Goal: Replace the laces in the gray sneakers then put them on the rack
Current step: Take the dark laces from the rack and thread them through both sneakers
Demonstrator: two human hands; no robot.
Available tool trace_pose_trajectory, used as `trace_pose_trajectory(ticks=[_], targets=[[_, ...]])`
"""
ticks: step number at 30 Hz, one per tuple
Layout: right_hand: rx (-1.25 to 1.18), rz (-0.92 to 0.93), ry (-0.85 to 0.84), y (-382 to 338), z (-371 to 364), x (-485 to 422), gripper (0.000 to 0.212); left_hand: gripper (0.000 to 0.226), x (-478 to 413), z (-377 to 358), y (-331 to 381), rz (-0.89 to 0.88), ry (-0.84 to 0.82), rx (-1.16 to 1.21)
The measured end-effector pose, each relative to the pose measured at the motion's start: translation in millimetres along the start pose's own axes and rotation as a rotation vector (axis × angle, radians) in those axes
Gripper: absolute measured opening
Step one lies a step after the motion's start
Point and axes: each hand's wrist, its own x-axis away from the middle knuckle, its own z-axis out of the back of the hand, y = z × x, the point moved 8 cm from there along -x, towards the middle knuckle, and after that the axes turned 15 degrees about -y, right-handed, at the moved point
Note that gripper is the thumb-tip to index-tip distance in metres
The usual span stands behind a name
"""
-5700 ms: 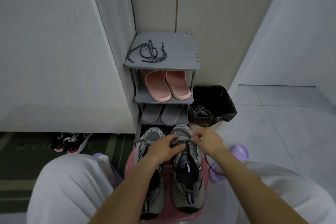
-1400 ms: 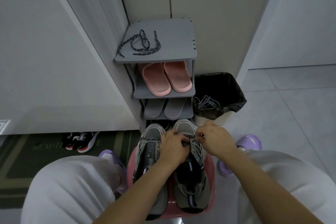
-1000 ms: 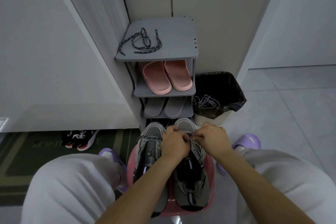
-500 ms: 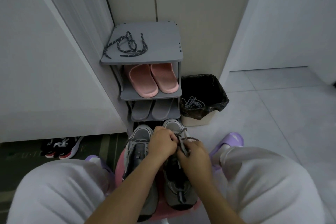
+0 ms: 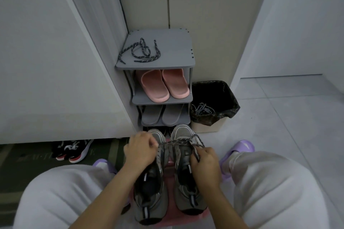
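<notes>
Fingers (image 5: 151,143) of the left hand (image 5: 140,151) and right hand (image 5: 204,161) are curled, and a bumpy, speckled lace (image 5: 176,142) is pinched between them. The gray mesh sneakers (image 5: 186,182) are set on a pink stool (image 5: 168,168), near the flat gray rack (image 5: 173,50).

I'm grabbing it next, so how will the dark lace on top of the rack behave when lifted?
The lace will probably hang limp, since it lies in loose curves. It looks thin and light; its crossed loops may tangle.
</notes>
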Motion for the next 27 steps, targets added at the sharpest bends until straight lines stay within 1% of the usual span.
trace_pose_trajectory(ticks=[3, 6, 7, 9, 11, 12, 13, 15, 17, 20, 25, 27], targets=[[0.014, 0.003, 0.003, -0.5, -0.2, -1.0, 0.018, 0.026, 7.1, -0.3, -41.0, 0.094, -0.043, 0.175], [-0.022, 0.013, 0.002, 0.2, -0.2, -1.8, 0.016, 0.023, 8.6, -9.3, -51.0, 0.062, -0.103, 0.290], [-0.030, 0.009, -0.001, 0.6, 0.1, -1.6, 0.016, 0.019, 8.9, -9.4, -48.6, 0.063, -0.102, 0.262], [-0.015, 0.000, -0.006, 1.1, 0.6, -0.6, 0.018, 0.008, 7.6, -3.7, -38.2, 0.085, -0.046, 0.124], [0.002, -0.010, -0.003, 1.2, 1.4, -0.4, 0.020, 0.025, 6.8, -0.2, -15.1, 0.038, 0.022, 0.022], [0.002, -0.011, 0.002, 1.4, 1.9, -0.3, 0.021, 0.028, 6.7, -1.0, 1.1, -0.021, 0.048, 0.004], [-0.001, -0.009, 0.007, 1.4, 2.1, -0.1, 0.021, 0.027, 6.3, -4.9, 18.3, -0.084, 0.040, -0.006], [0.003, -0.001, 0.007, 1.4, 1.4, -0.5, 0.021, 0.023, 3.9, -20.8, 50.6, -0.191, -0.040, -0.036], [0.014, 0.008, -0.004, 1.8, 0.3, -1.4, 0.019, 0.024, -0.7, -40.7, 71.7, -0.237, -0.140, -0.113], [0.015, 0.023, 0.004, 2.6, 0.5, -2.6, 0.018, 0.026, -8.3, -60.4, 80.3, -0.203, -0.230, -0.208], [-0.076, -0.008, 0.029, 4.2, 1.4, -2.4, 0.017, 0.013, -14.8, -59.4, 80.3, -0.161, -0.224, -0.136], [-0.097, -0.007, 0.023, 4.4, 1.2, -2.8, 0.017, 0.016, -14.3, -52.2, 78.0, -0.155, -0.214, -0.079]])
